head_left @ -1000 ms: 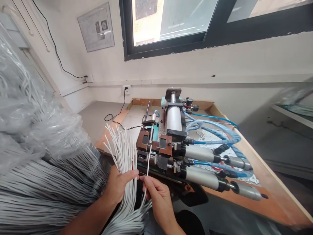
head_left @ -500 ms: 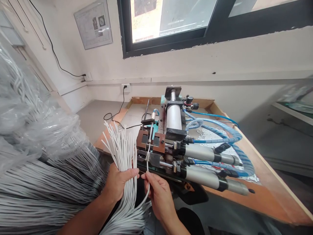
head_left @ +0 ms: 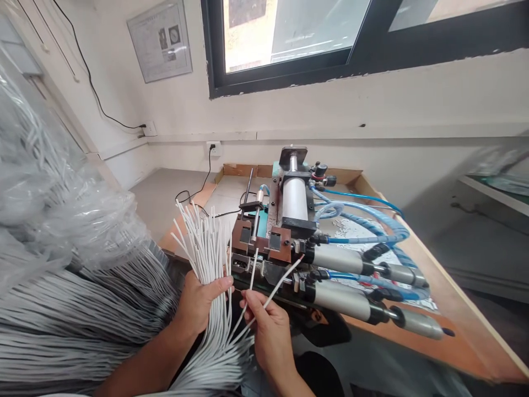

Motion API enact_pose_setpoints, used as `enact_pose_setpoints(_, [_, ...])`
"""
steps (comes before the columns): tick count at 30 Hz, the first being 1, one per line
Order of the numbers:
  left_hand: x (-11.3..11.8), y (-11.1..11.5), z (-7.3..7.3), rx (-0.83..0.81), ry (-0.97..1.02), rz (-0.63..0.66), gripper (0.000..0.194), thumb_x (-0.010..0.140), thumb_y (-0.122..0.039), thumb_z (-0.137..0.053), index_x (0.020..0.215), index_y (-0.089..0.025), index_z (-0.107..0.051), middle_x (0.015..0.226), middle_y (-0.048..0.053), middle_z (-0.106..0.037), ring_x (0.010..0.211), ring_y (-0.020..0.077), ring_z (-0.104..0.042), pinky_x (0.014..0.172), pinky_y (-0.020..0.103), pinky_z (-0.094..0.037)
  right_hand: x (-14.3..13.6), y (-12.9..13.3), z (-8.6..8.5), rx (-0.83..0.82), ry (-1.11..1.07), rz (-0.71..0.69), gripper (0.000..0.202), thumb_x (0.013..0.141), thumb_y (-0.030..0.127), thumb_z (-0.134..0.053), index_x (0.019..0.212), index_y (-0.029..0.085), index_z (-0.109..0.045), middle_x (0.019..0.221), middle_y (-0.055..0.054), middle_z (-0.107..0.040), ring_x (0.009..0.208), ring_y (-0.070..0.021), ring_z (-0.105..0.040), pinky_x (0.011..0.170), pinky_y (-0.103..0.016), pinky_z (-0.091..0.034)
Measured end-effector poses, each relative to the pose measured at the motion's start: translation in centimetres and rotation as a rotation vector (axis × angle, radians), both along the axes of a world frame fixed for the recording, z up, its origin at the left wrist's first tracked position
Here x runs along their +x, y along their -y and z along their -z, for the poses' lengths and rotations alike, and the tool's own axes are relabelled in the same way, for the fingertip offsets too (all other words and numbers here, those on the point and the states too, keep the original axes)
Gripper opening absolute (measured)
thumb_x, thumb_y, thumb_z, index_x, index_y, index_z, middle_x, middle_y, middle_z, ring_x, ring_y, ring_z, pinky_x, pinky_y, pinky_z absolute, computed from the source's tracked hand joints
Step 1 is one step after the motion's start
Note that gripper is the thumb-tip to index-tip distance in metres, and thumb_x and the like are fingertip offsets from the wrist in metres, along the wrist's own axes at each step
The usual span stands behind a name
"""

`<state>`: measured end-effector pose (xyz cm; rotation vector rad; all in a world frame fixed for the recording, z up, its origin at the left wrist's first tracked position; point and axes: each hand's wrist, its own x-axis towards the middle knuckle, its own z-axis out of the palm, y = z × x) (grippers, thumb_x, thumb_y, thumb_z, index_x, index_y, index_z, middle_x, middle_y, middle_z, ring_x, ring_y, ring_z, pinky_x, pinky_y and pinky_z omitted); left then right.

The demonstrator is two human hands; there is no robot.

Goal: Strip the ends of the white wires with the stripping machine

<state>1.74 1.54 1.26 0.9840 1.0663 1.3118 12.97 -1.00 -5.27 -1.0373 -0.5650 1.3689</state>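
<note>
Left hand is closed round a thick bundle of thin white cables, thumb across the front, loose ends fanned upward above the grip. Right hand is nearly shut in a pinch, thumb against index finger, on one single white cable near its upper end. That cable stands almost upright, tip near the gap between two brown metal clamp blocks; can't tell from my view if it touches either. A second white cable with a reddish tip slants up and right past the right hand, in front of the machine; can't tell if my fingers hold it too. Fingertips of both hands are close together, left of the lower silver air cylinder. The upper silver air cylinder lies just above it, and a thick upright silver cylinder stands behind the blocks. Light-blue wrapped hoses loop off to the right, white scraps below and around them, all within a wood-edged tray. On my left there's a big heap of grey-white cables, with crumpled clear plastic wrap over its upper part. Thin black cord runs down from the wall socket behind.
</note>
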Motion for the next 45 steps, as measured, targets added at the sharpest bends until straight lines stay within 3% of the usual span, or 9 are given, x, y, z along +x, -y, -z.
enact_pose_setpoints(11, [0.3, -0.5, -1.1, -0.049, 0.013, -0.049, 0.015, 0.058, -0.015, -0.071, 0.070, -0.014, -0.063, 0.056, -0.003, -0.061, 0.052, 0.0117, -0.053, 0.056, 0.024, -0.043, -0.2, -1.8, -1.9, -0.151, -0.310, 0.026, 0.023, 0.050, 0.033, -0.077, 0.056, 0.013, -0.066, 0.047, 0.001, -0.053, 0.039, -0.0051, -0.034, 0.039, -0.019, -0.023])
enact_pose_setpoints(19, [0.3, 0.1, 0.4, -0.032, -0.078, -0.014, 0.015, 0.056, -0.016, -0.071, 0.066, -0.012, -0.062, 0.055, -0.001, -0.059, 0.053, 0.0139, -0.053, 0.054, 0.025, -0.043, -0.5, -1.5, -2.2, -0.021, -0.305, -0.092, 0.024, 0.059, 0.038, -0.073, 0.066, 0.015, -0.069, 0.048, 0.003, -0.049, 0.048, -0.0089, -0.040, 0.050, -0.022, -0.034])
enact_pose_setpoints(24, [0.5, 1.2, 1.5, -0.089, -0.075, 0.102, 0.015, 0.056, -0.017, -0.070, 0.068, -0.012, -0.064, 0.058, 0.001, -0.061, 0.054, 0.0150, -0.053, 0.052, 0.025, -0.042, -0.4, -0.8, -2.0, -0.060, -0.225, -0.073, 0.026, 0.054, 0.038, -0.076, 0.063, 0.015, -0.069, 0.050, 0.002, -0.052, 0.044, -0.0068, -0.037, 0.043, -0.020, -0.027])
enact_pose_setpoints(29, [0.1, 1.4, 1.6, -0.104, -0.111, 0.008, 0.012, 0.052, -0.017, -0.072, 0.058, -0.013, -0.062, 0.052, -0.001, -0.059, 0.049, 0.0124, -0.049, 0.051, 0.024, -0.039, -0.3, -0.4, -1.3, -0.124, -0.222, 0.020, 0.026, 0.055, 0.038, -0.075, 0.067, 0.016, -0.068, 0.053, 0.002, -0.054, 0.042, -0.0055, -0.038, 0.038, -0.017, -0.024])
enact_pose_setpoints(36, [0.2, 1.2, 0.9, -0.093, -0.079, 0.024, 0.009, 0.055, -0.015, -0.070, 0.058, -0.012, -0.062, 0.053, -0.001, -0.059, 0.053, 0.0137, -0.051, 0.054, 0.025, -0.040, 0.0, -1.3, -1.9, -0.139, -0.306, 0.001, 0.029, 0.052, 0.038, -0.077, 0.059, 0.011, -0.066, 0.045, 0.004, -0.046, 0.037, -0.0024, -0.029, 0.034, -0.016, -0.015])
enact_pose_setpoints(42, [0.5, 1.0, 0.9, -0.135, 0.004, 0.098, 0.008, 0.055, -0.013, -0.068, 0.062, -0.012, -0.063, 0.052, 0.000, -0.061, 0.048, 0.0153, -0.054, 0.050, 0.027, -0.043, -0.3, -1.3, -2.2, -0.092, -0.389, -0.186, 0.024, 0.058, 0.034, -0.075, 0.065, 0.012, -0.067, 0.048, 0.004, -0.047, 0.043, -0.0049, -0.038, 0.042, -0.018, -0.030])
enact_pose_setpoints(45, [0.4, 1.1, 0.9, -0.146, -0.030, 0.112, 0.008, 0.054, -0.012, -0.068, 0.060, -0.012, -0.063, 0.051, 0.000, -0.061, 0.047, 0.0154, -0.054, 0.048, 0.027, -0.043, -0.6, -0.8, -2.3, -0.083, -0.340, -0.207, 0.024, 0.054, 0.032, -0.077, 0.064, 0.012, -0.067, 0.048, 0.004, -0.048, 0.042, -0.0042, -0.033, 0.039, -0.017, -0.025])
